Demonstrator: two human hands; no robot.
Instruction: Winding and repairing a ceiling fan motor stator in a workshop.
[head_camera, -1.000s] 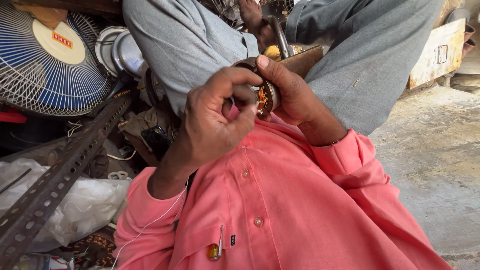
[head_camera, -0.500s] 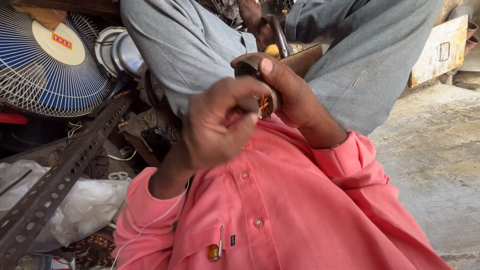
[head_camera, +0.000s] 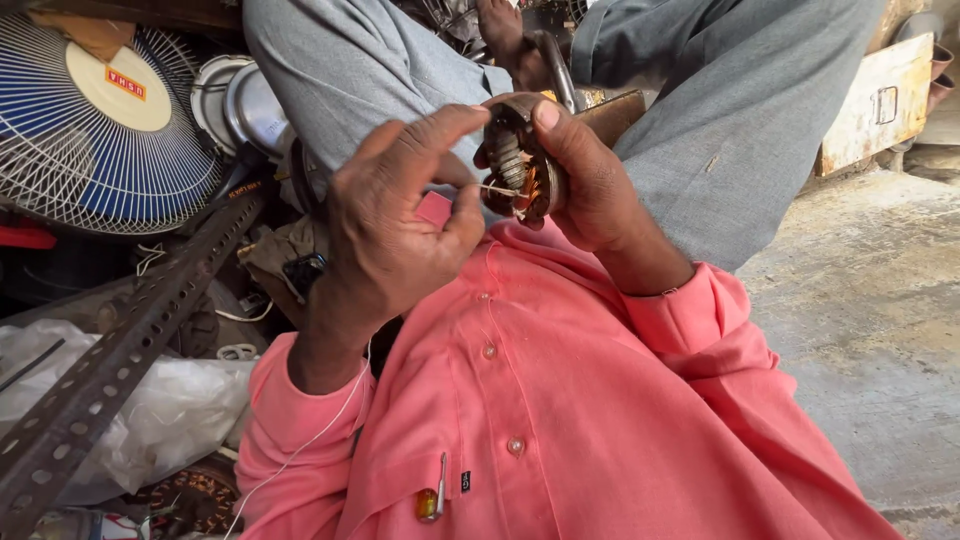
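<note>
Rusty motor stator (head_camera: 522, 165) with copper windings, raised above lap, gripped in right hand (head_camera: 590, 185). Thin thread (head_camera: 497, 189) pinched by left hand (head_camera: 395, 225), running into stator. Beyond: blue fan (head_camera: 95, 125), slotted angle bar (head_camera: 120, 350).

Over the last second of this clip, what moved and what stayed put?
The left hand has drawn back leftward from the rusty motor stator, opening a gap; its thumb and fingers now pinch a thin pale strand stretched to the windings. A second ago it lay against the part. The right hand keeps gripping the stator in the same spot. The fan and slotted metal bar are unmoved.
</note>
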